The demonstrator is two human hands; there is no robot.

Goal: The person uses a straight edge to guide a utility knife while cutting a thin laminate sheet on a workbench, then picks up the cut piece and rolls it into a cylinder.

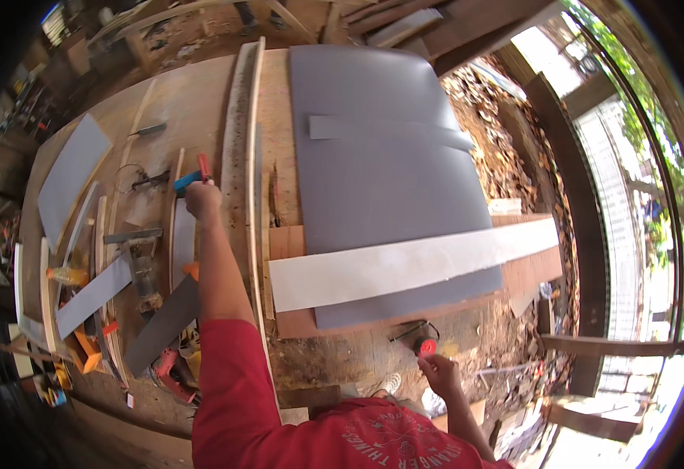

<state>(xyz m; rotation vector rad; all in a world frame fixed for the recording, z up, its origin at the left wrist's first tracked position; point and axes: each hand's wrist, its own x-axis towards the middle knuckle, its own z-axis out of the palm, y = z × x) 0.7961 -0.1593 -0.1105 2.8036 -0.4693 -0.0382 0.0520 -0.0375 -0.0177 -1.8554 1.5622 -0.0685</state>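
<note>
My left hand [203, 202] reaches far over the bench, its fingers closed around a small blue-and-red tool [188, 182] whose exact kind I cannot make out. Low on the right, my right hand [440, 375] has its fingertips against a round red-and-black object [426, 346], pinching it near the bench's front edge. Between the hands lies a large dark grey sheet [389, 195]. A long white strip [412, 266] crosses its near end at a slight slant. A narrow grey strip [381, 129] rests across the sheet's far part.
A long wooden rail [256, 156] runs lengthwise beside the sheet. Grey offcuts [73, 176], a yellow bottle [68, 275], an orange piece [85, 352] and a red power tool [171, 377] lie at left. Leaf litter [490, 133] covers the ground beyond the bench's right side.
</note>
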